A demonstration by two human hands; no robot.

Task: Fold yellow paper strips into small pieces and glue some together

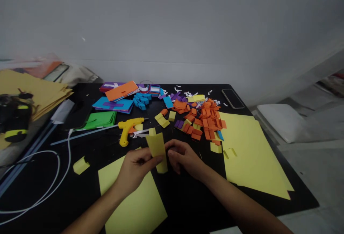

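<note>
The left hand (138, 165) pinches a folded yellow paper strip (156, 147) between thumb and fingers, holding it upright above the table (193, 205). The right hand (184, 156) sits close by the strip's right edge, fingers curled; whether it grips the paper, I cannot tell. A yellow sheet (145, 205) lies below the left hand, and a small folded yellow piece (80, 166) is well to its left. Beyond the hands rests a yellow glue gun (125, 128), with a heap of folded orange pieces (211, 119) to the right. More yellow sheets (249, 151) spread right of the heap, near a phone (232, 98) whose screen is dark.
</note>
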